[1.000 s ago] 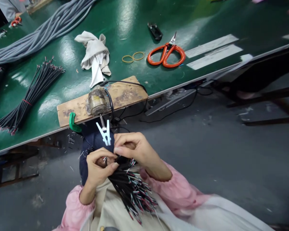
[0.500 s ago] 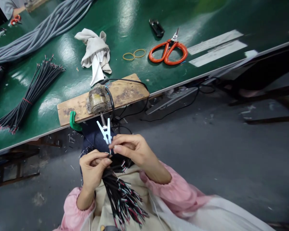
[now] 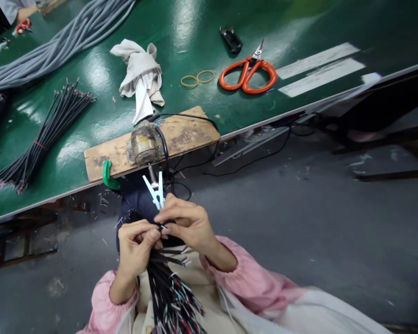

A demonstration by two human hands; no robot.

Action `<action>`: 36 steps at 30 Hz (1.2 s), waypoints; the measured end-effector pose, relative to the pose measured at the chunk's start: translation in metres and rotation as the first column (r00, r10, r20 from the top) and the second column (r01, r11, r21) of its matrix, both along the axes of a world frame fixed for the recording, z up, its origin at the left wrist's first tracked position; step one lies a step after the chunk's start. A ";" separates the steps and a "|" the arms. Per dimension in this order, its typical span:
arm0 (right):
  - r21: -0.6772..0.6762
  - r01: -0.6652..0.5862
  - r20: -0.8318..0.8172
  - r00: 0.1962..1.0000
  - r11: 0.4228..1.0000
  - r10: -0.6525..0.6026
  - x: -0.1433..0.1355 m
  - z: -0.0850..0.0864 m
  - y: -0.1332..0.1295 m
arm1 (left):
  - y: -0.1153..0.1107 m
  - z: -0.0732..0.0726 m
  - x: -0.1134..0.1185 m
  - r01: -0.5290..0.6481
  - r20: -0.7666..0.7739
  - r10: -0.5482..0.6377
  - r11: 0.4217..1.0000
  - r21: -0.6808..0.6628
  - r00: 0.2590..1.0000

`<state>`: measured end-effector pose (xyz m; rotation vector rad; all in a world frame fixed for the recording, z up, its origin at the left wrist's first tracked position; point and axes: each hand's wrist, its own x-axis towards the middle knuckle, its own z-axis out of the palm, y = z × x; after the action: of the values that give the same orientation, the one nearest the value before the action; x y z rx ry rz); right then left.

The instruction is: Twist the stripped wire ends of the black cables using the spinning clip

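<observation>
My left hand [image 3: 137, 243] pinches the end of a thin black cable [image 3: 160, 227] between thumb and fingertips. Close against it, my right hand [image 3: 184, 222] has thumb and fingers closed on the small coloured wires at that end. Just beyond my fingertips, a light blue clothespin [image 3: 157, 192] is fixed to the shaft of a small motor [image 3: 144, 144]. The motor sits on a wooden board [image 3: 188, 132] at the table's edge. Below my hands, a bundle of black cables [image 3: 174, 290] with stripped red, white and green ends lies across my lap.
On the green table [image 3: 90, 111] lie another black cable bundle [image 3: 43, 134], grey cables [image 3: 69, 44], a white cloth [image 3: 141, 74], rubber bands [image 3: 197, 79], orange-handled scissors [image 3: 249, 76] and a black tool [image 3: 231, 39]. A green clamp [image 3: 108, 176] grips the board. Another person's sleeve [image 3: 9, 9] shows top left.
My right hand has moved down and closer to my left hand, and its fingers have closed at the cable end. The cables in my lap have shifted slightly; the view has shifted a little.
</observation>
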<state>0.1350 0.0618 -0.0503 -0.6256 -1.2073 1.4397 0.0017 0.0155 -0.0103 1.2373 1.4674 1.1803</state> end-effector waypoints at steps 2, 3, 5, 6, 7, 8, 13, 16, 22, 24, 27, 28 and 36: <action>0.016 0.004 0.015 1.000 1.000 -0.004 0.000 0.000 0.002 | 0.001 0.001 -0.004 0.053 -0.003 -0.053 0.998 -0.020 0.999; 0.030 -0.008 0.026 1.000 1.000 0.008 0.000 0.000 0.003 | 0.001 0.002 -0.006 0.078 -0.012 -0.078 0.997 -0.027 0.997; 0.050 -0.071 0.031 0.997 0.996 0.070 0.002 -0.001 0.007 | 0.002 0.004 -0.010 0.112 -0.038 -0.113 0.993 -0.021 0.993; 0.040 -0.114 0.016 0.993 0.993 0.113 0.002 -0.001 0.010 | 0.003 0.005 -0.011 0.119 -0.044 -0.119 0.993 -0.006 0.992; 0.008 -0.143 -0.015 0.990 0.990 0.143 0.002 -0.002 0.013 | 0.004 0.007 -0.012 0.115 -0.043 -0.114 0.993 0.015 0.993; -0.047 -0.152 -0.050 0.987 0.987 0.150 0.001 -0.003 0.017 | 0.005 0.008 -0.012 0.099 -0.037 -0.098 0.994 0.040 0.994; -0.349 -0.221 -0.207 0.966 0.911 0.155 -0.015 0.002 0.036 | 0.011 0.015 -0.009 -0.021 -0.009 0.023 0.985 0.169 1.000; -0.404 -0.402 -0.358 0.896 0.822 0.262 -0.027 0.010 0.044 | 0.014 0.015 -0.007 -0.074 -0.007 0.076 0.984 0.162 0.997; -0.462 -0.462 -0.470 0.851 0.757 0.233 -0.031 0.016 0.048 | 0.017 0.011 -0.004 -0.075 0.059 0.073 0.997 0.036 0.996; -0.448 -0.496 -0.502 0.828 0.744 0.249 -0.030 0.015 0.047 | 0.019 0.012 -0.002 -0.072 0.051 0.071 0.997 0.021 0.996; -0.433 -0.561 -0.535 0.790 0.705 0.300 -0.030 0.011 0.043 | 0.021 0.015 0.000 -0.067 0.013 0.067 0.997 0.031 0.998; -0.444 -0.573 -0.537 0.786 0.689 0.307 -0.031 0.008 0.042 | 0.021 0.016 0.000 -0.064 0.004 0.064 0.997 0.038 0.998; -0.481 -0.437 -0.418 0.876 0.760 0.240 -0.015 -0.028 0.026 | 0.012 0.014 -0.004 -0.035 0.052 0.029 0.994 0.107 0.998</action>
<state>0.1195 0.0878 -0.0786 -0.5295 -0.6271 2.1621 -0.0021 0.0276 0.0038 1.2517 1.4071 1.3182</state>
